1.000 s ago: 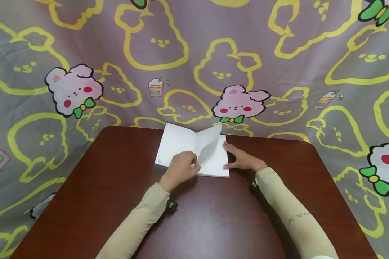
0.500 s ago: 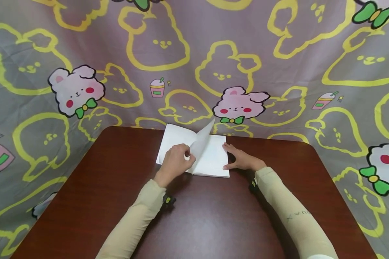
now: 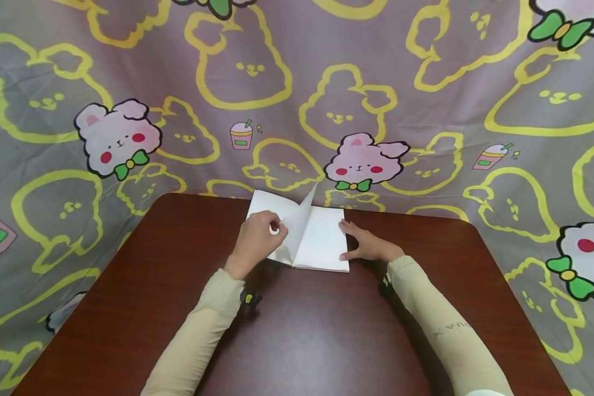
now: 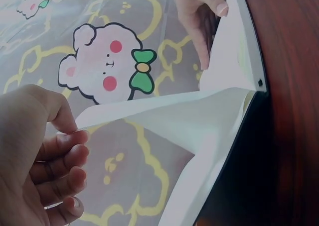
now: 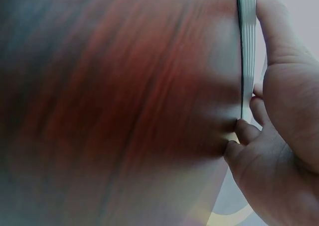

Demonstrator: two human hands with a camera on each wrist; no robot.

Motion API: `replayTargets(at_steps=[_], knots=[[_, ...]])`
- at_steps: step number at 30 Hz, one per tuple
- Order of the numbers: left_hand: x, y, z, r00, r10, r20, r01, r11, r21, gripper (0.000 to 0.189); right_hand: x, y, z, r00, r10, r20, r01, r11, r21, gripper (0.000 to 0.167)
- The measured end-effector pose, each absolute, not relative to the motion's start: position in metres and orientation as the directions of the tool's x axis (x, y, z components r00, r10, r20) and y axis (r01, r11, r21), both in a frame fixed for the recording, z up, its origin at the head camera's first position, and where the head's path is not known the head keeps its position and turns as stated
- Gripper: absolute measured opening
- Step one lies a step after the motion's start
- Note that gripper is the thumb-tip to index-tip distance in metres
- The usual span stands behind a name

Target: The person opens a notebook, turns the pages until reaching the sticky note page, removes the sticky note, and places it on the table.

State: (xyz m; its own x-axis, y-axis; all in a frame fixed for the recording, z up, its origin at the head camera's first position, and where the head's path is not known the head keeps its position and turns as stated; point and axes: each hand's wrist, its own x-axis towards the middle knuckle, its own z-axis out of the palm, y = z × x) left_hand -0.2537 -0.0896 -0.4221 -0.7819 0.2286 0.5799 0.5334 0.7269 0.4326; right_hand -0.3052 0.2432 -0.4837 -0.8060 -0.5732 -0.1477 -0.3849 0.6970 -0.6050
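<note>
Near the far edge of the desk (image 3: 292,330), a white-paged book (image 3: 323,237) lies open, with one leaf (image 3: 297,228) standing up between its two sides; the left hand (image 3: 255,240) pinches that leaf by its free edge between thumb and forefinger, the other fingers loosely curled; the right hand (image 3: 373,245) is spread, thumb and fingers well apart, its tips resting at the book's right edge without closing round it. The step in hand looks like turning the leaf over to the left; it calls, I judge, for a light pinch and a smooth arc about the book's middle, since a sideways tug could crease or tear the paper; the leaf bows in the left wrist view, so a softer pull would suit it; whether a second sheet clings to it I cannot tell, so a small rub of thumb on forefinger is a sensible check; the right hand should press only enough to stop the book sliding; the leaf is best laid flat from the middle outward, the pinch let go last.
</note>
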Motion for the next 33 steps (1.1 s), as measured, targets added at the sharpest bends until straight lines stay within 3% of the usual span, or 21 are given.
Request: replayTargets(at_steps=[14, 26, 33], knots=[[-0.243, -0.117, -0.422, -0.821, 0.213, 0.530, 0.492, 0.735, 0.467, 0.015, -0.308, 0.246, -0.487, -0.814, -0.556, -0.167, -0.362, 0.711, -0.603, 0.111], [-0.234, -0.138, -0.430, -0.818, 0.266, 0.510, 0.468, 0.823, 0.322, 0.019, -0.308, 0.247, -0.489, -0.811, -0.564, -0.154, -0.375, 0.704, -0.604, 0.110], [-0.232, -0.149, -0.439, -0.851, 0.253, 0.460, 0.423, 0.849, 0.316, 0.027, -0.307, 0.245, -0.486, -0.803, -0.580, -0.133, -0.402, 0.694, -0.597, 0.107]])
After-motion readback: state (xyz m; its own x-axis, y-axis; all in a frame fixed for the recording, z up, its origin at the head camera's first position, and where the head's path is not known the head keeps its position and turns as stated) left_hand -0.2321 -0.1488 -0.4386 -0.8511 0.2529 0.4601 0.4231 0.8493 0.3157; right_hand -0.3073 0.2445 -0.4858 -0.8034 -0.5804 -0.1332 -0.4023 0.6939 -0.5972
